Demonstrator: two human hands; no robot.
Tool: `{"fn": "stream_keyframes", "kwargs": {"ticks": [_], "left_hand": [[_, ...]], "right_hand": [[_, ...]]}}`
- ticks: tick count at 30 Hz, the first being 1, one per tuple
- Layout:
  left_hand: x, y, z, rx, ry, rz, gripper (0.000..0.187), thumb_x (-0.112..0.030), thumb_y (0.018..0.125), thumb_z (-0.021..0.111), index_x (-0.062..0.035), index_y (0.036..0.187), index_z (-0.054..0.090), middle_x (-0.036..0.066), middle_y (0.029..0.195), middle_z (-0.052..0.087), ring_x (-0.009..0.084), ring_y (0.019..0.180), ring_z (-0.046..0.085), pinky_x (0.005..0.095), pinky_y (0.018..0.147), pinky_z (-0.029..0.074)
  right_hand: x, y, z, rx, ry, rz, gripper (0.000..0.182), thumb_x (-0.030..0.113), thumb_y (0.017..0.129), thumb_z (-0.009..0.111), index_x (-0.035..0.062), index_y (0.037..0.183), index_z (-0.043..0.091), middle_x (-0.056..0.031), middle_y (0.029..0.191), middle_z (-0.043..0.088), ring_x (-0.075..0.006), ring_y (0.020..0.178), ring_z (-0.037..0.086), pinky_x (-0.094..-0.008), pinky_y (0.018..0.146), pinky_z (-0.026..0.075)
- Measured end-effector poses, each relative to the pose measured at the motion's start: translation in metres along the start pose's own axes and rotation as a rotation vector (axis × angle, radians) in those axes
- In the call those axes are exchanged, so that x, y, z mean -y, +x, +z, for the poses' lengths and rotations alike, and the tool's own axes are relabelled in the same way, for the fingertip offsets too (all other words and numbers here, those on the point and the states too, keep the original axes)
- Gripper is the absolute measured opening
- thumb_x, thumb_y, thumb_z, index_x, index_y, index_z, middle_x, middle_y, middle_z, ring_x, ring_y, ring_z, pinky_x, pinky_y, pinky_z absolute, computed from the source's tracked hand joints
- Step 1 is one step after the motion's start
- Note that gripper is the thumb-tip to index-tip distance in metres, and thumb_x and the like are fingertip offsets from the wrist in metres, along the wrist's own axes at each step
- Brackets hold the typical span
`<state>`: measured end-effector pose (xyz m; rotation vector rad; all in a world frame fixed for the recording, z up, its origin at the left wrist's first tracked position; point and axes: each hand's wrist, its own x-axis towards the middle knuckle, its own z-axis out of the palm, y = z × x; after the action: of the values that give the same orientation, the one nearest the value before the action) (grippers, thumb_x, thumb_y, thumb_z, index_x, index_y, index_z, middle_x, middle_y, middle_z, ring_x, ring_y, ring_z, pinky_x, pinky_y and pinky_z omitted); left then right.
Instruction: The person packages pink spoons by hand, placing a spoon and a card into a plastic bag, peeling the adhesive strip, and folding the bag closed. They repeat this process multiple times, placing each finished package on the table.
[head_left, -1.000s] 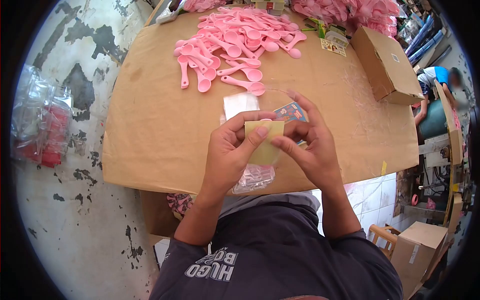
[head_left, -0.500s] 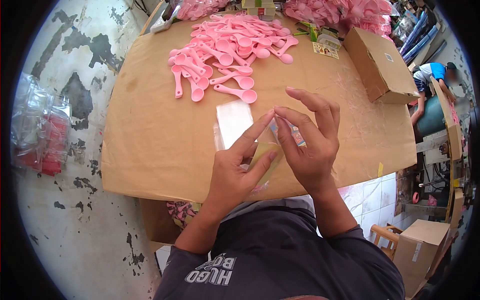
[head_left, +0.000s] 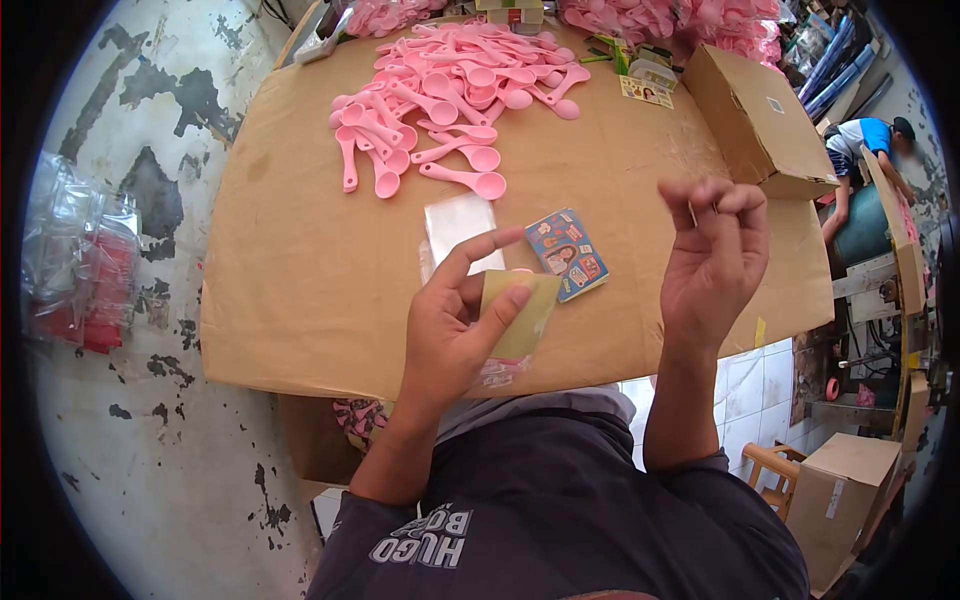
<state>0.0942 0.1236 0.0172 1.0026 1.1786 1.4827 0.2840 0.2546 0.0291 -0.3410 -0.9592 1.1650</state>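
Observation:
My left hand (head_left: 450, 325) is closed on a pale yellow-green card (head_left: 530, 315), thumb across its front. Bits of pink show above and below the card, and crinkled clear plastic (head_left: 503, 374) hangs at its lower edge. Raised over the right part of the table, my right hand (head_left: 712, 265) has its fingertips pinched together; whatever they hold, if anything, is too small to make out. Between the hands lies a small stack of blue printed cards (head_left: 568, 256). A pile of clear plastic bags (head_left: 460, 225) sits just beyond my left hand.
Pink measuring spoons (head_left: 450, 95) are heaped on the far half of the brown-covered table (head_left: 300, 290). A cardboard box (head_left: 755, 125) stands at the right edge, near a loose printed card (head_left: 646, 92). Bagged pink spoons (head_left: 680, 20) lie behind. Another person (head_left: 865, 140) bends over at far right.
My right hand has moved away from the card to the right, its fingers now bunched. My left hand keeps the card, and the blue card stack is uncovered.

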Motion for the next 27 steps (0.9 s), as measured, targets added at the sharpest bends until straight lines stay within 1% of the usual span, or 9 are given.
{"fn": "stream_keyframes", "kwargs": {"ticks": [1,3,4,7,10,14,16,19,27], "left_hand": [[-0.001,0.001,-0.001,0.002,-0.003,-0.020,0.040,-0.008,0.102,0.064,0.0019,0.139,0.054,0.014,0.107,0.076,0.0107,0.092,0.069,0.0242,0.076,0.056],[-0.003,0.003,0.003,-0.018,-0.057,0.015,0.036,-0.007,0.101,0.065,0.0026,0.135,0.056,0.014,0.111,0.074,0.0115,0.095,0.069,0.0252,0.079,0.056],[-0.003,0.004,0.004,-0.038,-0.109,0.047,0.032,-0.006,0.101,0.065,0.0034,0.130,0.058,0.015,0.115,0.073,0.0123,0.098,0.069,0.0262,0.081,0.057],[-0.002,0.008,0.007,-0.049,-0.066,0.185,0.026,-0.006,0.101,0.065,0.0042,0.125,0.062,0.016,0.124,0.068,0.0135,0.105,0.067,0.0279,0.085,0.058],[0.004,0.008,0.000,-0.016,0.011,0.194,0.024,-0.007,0.101,0.066,0.0048,0.122,0.063,0.018,0.130,0.065,0.0141,0.110,0.066,0.0288,0.087,0.058],[-0.003,0.004,-0.001,-0.026,-0.057,0.145,0.024,-0.007,0.101,0.066,0.0060,0.121,0.064,0.017,0.124,0.069,0.0140,0.109,0.067,0.0281,0.088,0.057],[-0.006,0.003,-0.002,-0.079,-0.090,0.102,0.022,-0.009,0.099,0.068,0.0049,0.117,0.067,0.013,0.107,0.075,0.0136,0.096,0.070,0.0274,0.087,0.055],[-0.003,0.003,-0.005,-0.123,-0.071,0.123,0.022,-0.009,0.099,0.068,0.0062,0.116,0.067,0.013,0.100,0.076,0.0137,0.092,0.072,0.0268,0.084,0.056],[-0.008,-0.002,-0.008,-0.070,-0.116,0.156,0.027,-0.007,0.097,0.071,0.0071,0.120,0.066,0.015,0.104,0.076,0.0146,0.092,0.073,0.0280,0.083,0.058]], "right_hand": [[0.002,-0.003,-0.002,0.003,0.000,-0.002,0.011,-0.007,0.095,0.051,0.0012,0.099,0.057,-0.0125,0.096,0.067,-0.0221,0.093,0.069,-0.0354,0.089,0.054],[0.006,-0.013,-0.005,0.178,-0.107,0.139,0.010,-0.007,0.093,0.048,0.0018,0.093,0.053,-0.0091,0.090,0.059,-0.0108,0.067,0.054,-0.0227,0.063,0.046],[0.002,-0.019,-0.001,0.207,-0.151,0.173,0.015,-0.007,0.091,0.048,0.0008,0.099,0.058,-0.0069,0.090,0.059,-0.0053,0.059,0.041,-0.0199,0.053,0.035],[0.012,-0.029,0.019,0.405,-0.387,0.440,0.011,0.005,0.099,0.057,0.0002,0.106,0.065,-0.0023,0.092,0.064,-0.0022,0.074,0.054,-0.0159,0.061,0.039],[-0.004,-0.038,0.017,0.532,-0.381,0.440,0.016,0.010,0.100,0.065,-0.0002,0.112,0.068,0.0005,0.096,0.066,-0.0010,0.079,0.057,-0.0170,0.064,0.042],[-0.005,-0.035,0.016,0.542,-0.380,0.510,0.019,0.015,0.100,0.070,-0.0005,0.111,0.068,0.0011,0.097,0.067,-0.0010,0.083,0.059,-0.0178,0.067,0.044],[-0.001,-0.033,0.019,0.459,-0.322,0.593,0.017,0.013,0.100,0.070,-0.0007,0.109,0.070,0.0018,0.094,0.068,-0.0017,0.084,0.059,-0.0189,0.068,0.045],[0.004,-0.036,0.025,0.495,-0.308,0.573,0.016,0.013,0.100,0.070,-0.0004,0.108,0.071,0.0022,0.091,0.068,-0.0022,0.081,0.059,-0.0197,0.067,0.045],[0.011,-0.033,0.026,0.507,-0.369,0.563,0.016,0.011,0.099,0.070,0.0007,0.112,0.071,0.0015,0.091,0.070,-0.0026,0.081,0.061,-0.0197,0.067,0.045]]}}
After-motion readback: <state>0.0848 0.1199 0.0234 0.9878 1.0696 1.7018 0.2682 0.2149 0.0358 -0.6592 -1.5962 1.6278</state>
